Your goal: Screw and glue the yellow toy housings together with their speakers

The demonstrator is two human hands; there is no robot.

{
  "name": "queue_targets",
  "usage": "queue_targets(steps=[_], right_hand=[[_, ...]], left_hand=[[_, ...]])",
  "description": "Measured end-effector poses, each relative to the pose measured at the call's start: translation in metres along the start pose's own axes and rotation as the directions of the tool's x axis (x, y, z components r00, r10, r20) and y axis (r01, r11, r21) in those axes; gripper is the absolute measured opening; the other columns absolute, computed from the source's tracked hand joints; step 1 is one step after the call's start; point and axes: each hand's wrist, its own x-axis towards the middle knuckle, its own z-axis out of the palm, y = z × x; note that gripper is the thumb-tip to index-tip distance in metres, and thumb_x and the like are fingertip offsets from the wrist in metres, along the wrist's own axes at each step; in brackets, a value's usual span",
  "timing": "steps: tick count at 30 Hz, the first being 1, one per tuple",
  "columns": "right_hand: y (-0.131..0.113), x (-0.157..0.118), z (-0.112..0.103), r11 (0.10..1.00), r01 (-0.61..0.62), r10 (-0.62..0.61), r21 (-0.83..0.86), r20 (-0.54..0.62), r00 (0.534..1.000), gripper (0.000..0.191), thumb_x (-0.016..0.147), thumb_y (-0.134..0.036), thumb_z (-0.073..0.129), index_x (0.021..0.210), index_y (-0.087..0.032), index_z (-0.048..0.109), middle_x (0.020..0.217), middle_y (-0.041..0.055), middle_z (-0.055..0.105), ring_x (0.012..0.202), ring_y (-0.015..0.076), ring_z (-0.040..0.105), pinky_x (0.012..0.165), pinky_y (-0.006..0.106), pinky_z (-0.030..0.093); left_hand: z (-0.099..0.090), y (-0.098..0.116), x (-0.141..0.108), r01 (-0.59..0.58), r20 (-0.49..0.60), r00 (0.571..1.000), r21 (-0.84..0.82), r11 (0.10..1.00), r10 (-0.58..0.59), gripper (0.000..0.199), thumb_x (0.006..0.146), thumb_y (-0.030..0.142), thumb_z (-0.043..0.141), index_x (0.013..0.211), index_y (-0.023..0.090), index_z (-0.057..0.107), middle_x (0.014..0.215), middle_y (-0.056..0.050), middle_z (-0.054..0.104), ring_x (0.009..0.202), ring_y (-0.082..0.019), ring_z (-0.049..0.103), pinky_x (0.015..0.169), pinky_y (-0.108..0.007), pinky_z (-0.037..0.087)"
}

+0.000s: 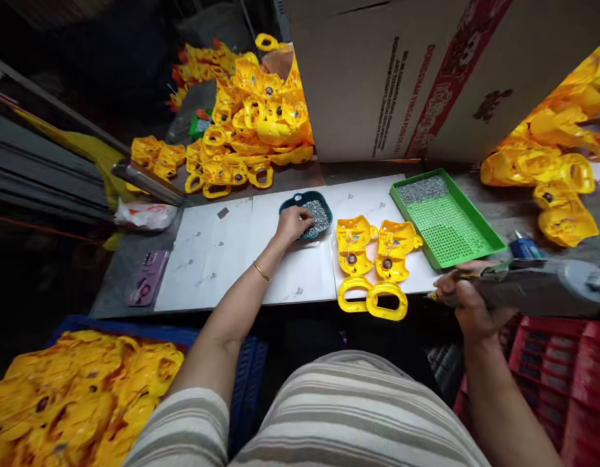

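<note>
My left hand (293,224) is over the left side of a dark teal bowl (330,214) of small silver screws (319,214), its fingers pinched at the screws; what they hold is too small to name. My right hand (475,308) is wrapped round a dark power screwdriver (528,288), which lies sideways at the right and is partly blurred. Between the hands, two open yellow plastic shells (354,246) (394,250) with wires and round metal parts inside lie side by side, their loop handles (387,301) over the table's front edge.
A green tray (489,243) with screws at its back end stands right of the shells. Behind are a large cardboard box (358,84) and heaps of yellow shells (275,130). A purple case (150,277) lies left. Crates flank me below, the blue one (251,383) near yellow parts (85,389).
</note>
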Motion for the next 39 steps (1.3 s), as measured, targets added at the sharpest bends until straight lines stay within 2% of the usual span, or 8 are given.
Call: queue_targets(steps=[8, 13, 16, 18, 21, 24, 27, 39], right_hand=[[-0.001, 0.002, -0.001, 0.998, 0.026, -0.027, -0.058, -0.012, 1.0, 0.026, 0.076, -0.036, 0.073, 0.092, -0.021, 0.059, 0.055, -0.0054, 0.058, 0.045, 0.0133, 0.057, 0.048, 0.028, 0.05], [-0.002, 0.003, -0.001, 0.996, 0.09, -0.09, -0.029, 0.005, 0.996, 0.022, 0.079, -0.031, 0.07, 0.095, -0.02, 0.06, 0.056, -0.0049, 0.059, 0.046, 0.0129, 0.057, 0.051, 0.028, 0.051], [-0.009, 0.007, 0.008, 0.993, 0.117, -0.117, 0.022, -0.016, 0.993, 0.022, 0.078, -0.031, 0.07, 0.094, -0.02, 0.06, 0.056, -0.0054, 0.058, 0.044, 0.0126, 0.055, 0.052, 0.029, 0.052], [-0.017, 0.008, 0.019, 0.99, 0.106, -0.103, 0.095, -0.033, 0.994, 0.022, 0.077, -0.033, 0.069, 0.093, -0.021, 0.061, 0.055, -0.0057, 0.056, 0.044, 0.0127, 0.053, 0.05, 0.029, 0.051], [-0.031, 0.009, 0.039, 0.968, 0.128, -0.126, 0.216, -0.025, 0.992, 0.021, 0.078, -0.038, 0.066, 0.092, -0.023, 0.061, 0.053, -0.0055, 0.052, 0.041, 0.0127, 0.049, 0.043, 0.028, 0.047], [-0.04, 0.008, 0.057, 0.942, 0.17, -0.181, 0.291, 0.01, 0.983, 0.019, 0.08, -0.039, 0.063, 0.09, -0.023, 0.059, 0.051, -0.006, 0.049, 0.036, 0.012, 0.045, 0.038, 0.028, 0.044], [-0.041, 0.003, 0.065, 0.924, 0.165, -0.198, 0.344, 0.062, 0.978, 0.019, 0.082, -0.037, 0.061, 0.092, -0.022, 0.058, 0.052, -0.0062, 0.049, 0.036, 0.0113, 0.046, 0.038, 0.027, 0.043], [-0.035, 0.0, 0.066, 0.922, 0.091, -0.135, 0.376, 0.091, 0.987, 0.016, 0.082, -0.037, 0.062, 0.091, -0.024, 0.059, 0.052, -0.0061, 0.05, 0.036, 0.0117, 0.046, 0.036, 0.026, 0.041]], left_hand=[[0.001, -0.001, -0.01, 0.005, -0.154, 0.988, 0.019, 1.0, -0.002, 0.016, 0.081, 0.019, 0.066, 0.091, 0.019, 0.078, 0.101, -0.008, 0.075, 0.096, -0.024, 0.067, 0.091, -0.036, 0.05], [-0.002, 0.014, -0.022, -0.034, -0.197, 0.98, -0.035, 0.999, 0.026, 0.018, 0.081, 0.018, 0.065, 0.093, 0.018, 0.078, 0.093, -0.006, 0.077, 0.079, -0.019, 0.07, 0.082, -0.032, 0.055], [0.011, 0.04, -0.057, -0.215, -0.18, 0.967, -0.211, 0.954, 0.178, 0.017, 0.084, 0.028, 0.068, 0.095, 0.018, 0.077, 0.09, -0.006, 0.077, 0.073, -0.016, 0.071, 0.071, -0.028, 0.057], [0.029, 0.061, -0.09, -0.38, -0.192, 0.923, -0.334, 0.862, 0.332, 0.018, 0.085, 0.032, 0.069, 0.092, 0.018, 0.078, 0.087, -0.006, 0.078, 0.071, -0.015, 0.072, 0.067, -0.026, 0.058], [0.056, 0.086, -0.135, -0.499, -0.182, 0.866, -0.398, 0.77, 0.466, 0.017, 0.087, 0.031, 0.068, 0.091, 0.018, 0.077, 0.084, -0.006, 0.078, 0.069, -0.015, 0.073, 0.064, -0.022, 0.057], [0.072, 0.098, -0.159, -0.503, -0.166, 0.86, -0.439, 0.745, 0.483, 0.017, 0.086, 0.031, 0.069, 0.088, 0.016, 0.076, 0.081, -0.005, 0.077, 0.065, -0.013, 0.071, 0.062, -0.02, 0.056], [0.075, 0.101, -0.165, -0.481, -0.153, 0.871, -0.461, 0.746, 0.467, 0.016, 0.085, 0.03, 0.071, 0.085, 0.015, 0.076, 0.076, -0.005, 0.076, 0.062, -0.012, 0.07, 0.06, -0.02, 0.054], [0.077, 0.102, -0.168, -0.418, -0.095, 0.893, -0.534, 0.735, 0.439, 0.017, 0.086, 0.032, 0.069, 0.086, 0.016, 0.076, 0.078, -0.005, 0.076, 0.066, -0.013, 0.07, 0.063, -0.021, 0.054]])
